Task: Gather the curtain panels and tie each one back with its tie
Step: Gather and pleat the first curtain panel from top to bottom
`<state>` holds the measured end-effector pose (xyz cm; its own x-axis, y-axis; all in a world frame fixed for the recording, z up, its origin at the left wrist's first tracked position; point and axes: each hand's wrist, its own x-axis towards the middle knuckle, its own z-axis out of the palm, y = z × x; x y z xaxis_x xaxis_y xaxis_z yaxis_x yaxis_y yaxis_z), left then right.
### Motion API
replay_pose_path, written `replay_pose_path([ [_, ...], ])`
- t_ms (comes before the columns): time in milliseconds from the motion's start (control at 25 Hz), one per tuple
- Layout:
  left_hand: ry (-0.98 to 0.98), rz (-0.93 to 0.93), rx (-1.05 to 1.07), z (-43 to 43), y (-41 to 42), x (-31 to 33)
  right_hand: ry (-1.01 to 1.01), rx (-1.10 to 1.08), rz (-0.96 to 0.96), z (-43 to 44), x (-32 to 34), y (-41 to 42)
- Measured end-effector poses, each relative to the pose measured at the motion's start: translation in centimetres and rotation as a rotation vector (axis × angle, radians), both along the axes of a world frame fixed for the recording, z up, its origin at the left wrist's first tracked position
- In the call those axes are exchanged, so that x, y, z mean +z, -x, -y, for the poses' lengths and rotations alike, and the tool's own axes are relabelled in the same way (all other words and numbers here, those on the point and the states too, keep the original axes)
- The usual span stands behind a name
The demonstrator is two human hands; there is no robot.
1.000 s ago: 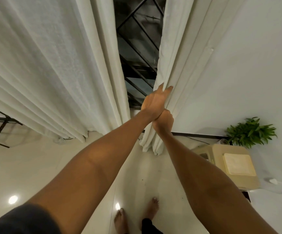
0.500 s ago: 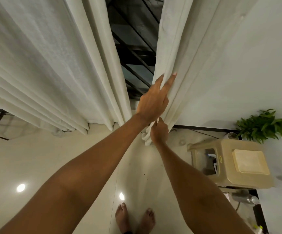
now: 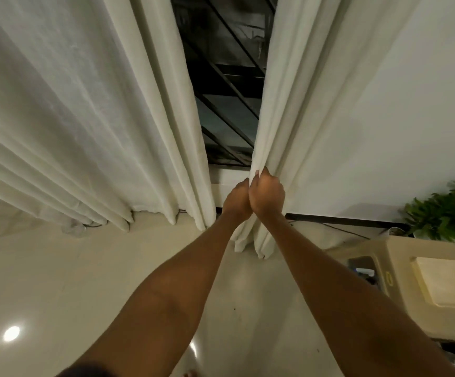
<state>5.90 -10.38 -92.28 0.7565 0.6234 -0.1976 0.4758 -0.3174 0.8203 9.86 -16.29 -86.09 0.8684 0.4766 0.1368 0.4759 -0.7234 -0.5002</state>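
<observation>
A glossy cream tiled floor (image 3: 57, 281) fills the lower half of the frame, with a round reflection of a lamp (image 3: 11, 334) at lower left. A plain white wall (image 3: 397, 104) takes up the upper right. At top centre, a dark window (image 3: 226, 77) with a black metal grille shows in the gap between two off-white curtains. The left curtain panel (image 3: 85, 104) hangs in deep folds across the upper left, with its hem just above the floor. The right curtain panel (image 3: 283, 104) hangs narrow beside the wall, right of the gap. Both bare forearms reach up the middle of the frame to its inner edge, and the two hands touch side by side. The right hand (image 3: 265, 195) has its fingers (image 3: 261, 174) curled round a fold of that edge, pinching the cloth. The left hand (image 3: 236, 198) is curled against the same edge with its back to the camera. Its fingertips are hidden, so I cannot tell whether it holds any cloth. At right a beige plastic stool (image 3: 411, 281) stands by the wall. Its side opening (image 3: 362, 268) shows dark, blurred contents that cannot be made out. Behind it, a leafy green plant (image 3: 449, 213) sits in a small pale pot (image 3: 395, 231), mostly hidden and cut off by the right border. A dark sleeve (image 3: 85, 372) is clipped by the bottom border.
</observation>
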Motion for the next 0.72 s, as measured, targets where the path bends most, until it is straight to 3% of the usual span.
replay_pose_path([
  [160, -0.171, -0.118, -0.009, -2.2, -3.0, -8.5, -0.14, 0.014, 0.127, -2.6, -2.8, -0.8],
  [520, -0.378, -0.141, 0.077, -1.0, -2.8, -36.6, -0.465, 0.058, 0.478, -4.8, -9.8, -3.0],
  [720, -0.496, -0.133, 0.057, 2.0, 0.4, -45.8, -0.282, 0.104, 0.462, -4.5, -12.8, -5.6],
])
